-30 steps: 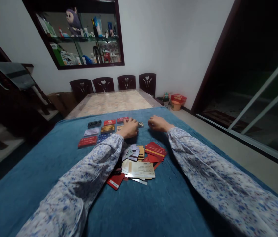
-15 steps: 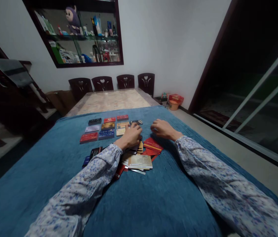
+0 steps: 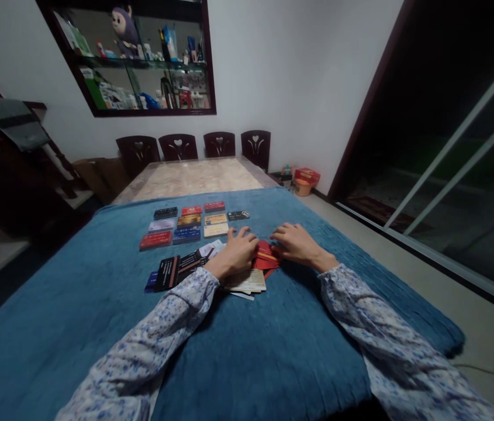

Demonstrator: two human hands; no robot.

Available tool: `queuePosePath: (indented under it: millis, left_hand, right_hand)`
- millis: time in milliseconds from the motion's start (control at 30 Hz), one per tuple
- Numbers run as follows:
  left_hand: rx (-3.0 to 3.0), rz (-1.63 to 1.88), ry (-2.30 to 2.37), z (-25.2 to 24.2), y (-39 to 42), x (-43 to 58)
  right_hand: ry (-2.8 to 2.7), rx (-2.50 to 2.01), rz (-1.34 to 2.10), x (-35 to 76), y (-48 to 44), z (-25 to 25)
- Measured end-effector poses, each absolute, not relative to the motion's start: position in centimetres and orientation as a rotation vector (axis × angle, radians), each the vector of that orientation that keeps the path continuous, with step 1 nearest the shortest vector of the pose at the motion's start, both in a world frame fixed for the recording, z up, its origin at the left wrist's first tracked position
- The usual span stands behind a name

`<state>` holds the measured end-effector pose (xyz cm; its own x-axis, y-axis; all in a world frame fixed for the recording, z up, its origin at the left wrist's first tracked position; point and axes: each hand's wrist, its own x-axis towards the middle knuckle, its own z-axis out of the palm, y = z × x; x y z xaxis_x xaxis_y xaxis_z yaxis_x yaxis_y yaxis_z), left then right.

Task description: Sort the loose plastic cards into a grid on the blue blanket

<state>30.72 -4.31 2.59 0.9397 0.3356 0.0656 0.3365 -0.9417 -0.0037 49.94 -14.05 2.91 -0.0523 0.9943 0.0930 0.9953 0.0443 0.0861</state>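
Observation:
A loose pile of cards lies on the blue cloth before me. Above it is my left hand, fingers apart and bent, its near edge by the red cards. My right hand has its fingertips curled onto the right edge of those red cards. Cream cards stick out below my left hand. On the left side of the pile, black cards lie fanned over a blue card. Neat stacks stand in rows beyond, among them a red stack, a blue stack and a black card.
The blue cloth covers the near part of a long table with a marbled top. Dark chairs stand at its far end. A glass door is on the right, and an orange bucket stands by the wall.
My right hand has come down and nearer, onto the red cards. My left hand has shifted toward me over the pile, uncovering black and pale cards on its left. The view has turned slightly.

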Motion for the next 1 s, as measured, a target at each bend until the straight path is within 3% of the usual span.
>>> queuePosePath:
  millis: [1000]
  left_hand:
    - [-3.156,-0.030,-0.429,2.4,-4.6,30.9]
  right_hand:
    - [-2.319,-1.848,0.136,50.5,-16.1,2.0]
